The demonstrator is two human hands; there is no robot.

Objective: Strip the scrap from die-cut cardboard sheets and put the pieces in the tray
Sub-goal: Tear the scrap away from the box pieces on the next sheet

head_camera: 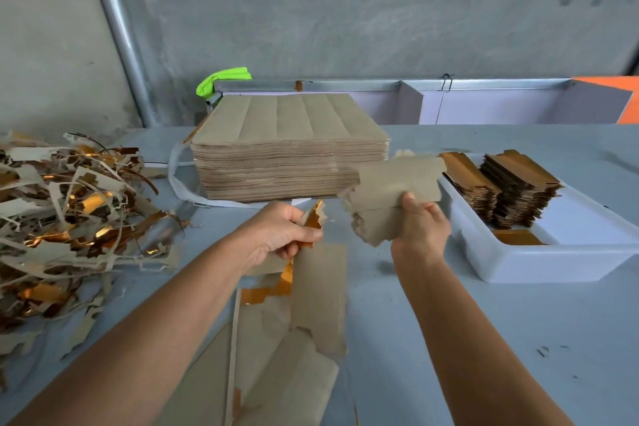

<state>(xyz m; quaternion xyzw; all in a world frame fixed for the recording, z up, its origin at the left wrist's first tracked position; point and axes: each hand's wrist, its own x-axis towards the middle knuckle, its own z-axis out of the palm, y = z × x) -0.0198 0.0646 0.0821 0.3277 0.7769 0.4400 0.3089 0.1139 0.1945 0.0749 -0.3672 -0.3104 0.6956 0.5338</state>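
Observation:
My right hand [420,228] grips a few grey-brown die-cut pieces [394,188], held above the table just left of the white tray [539,263]. My left hand [281,233] pinches the torn remainder of the sheet [318,290], grey on one side and gold foil on the other; it hangs down toward me over the table. Two stacks of gold-faced pieces [505,190] stand in the tray's far part, and one flat gold piece [518,238] lies nearer its front. A tall stack of uncut sheets [287,152] sits behind my hands.
A big heap of grey and gold scrap strips [65,218] covers the table's left side. White strapping [179,183] loops beside the sheet stack. A metal rail [380,84] with a green rag [224,78] runs along the back, and a grey pipe [121,34] climbs the wall.

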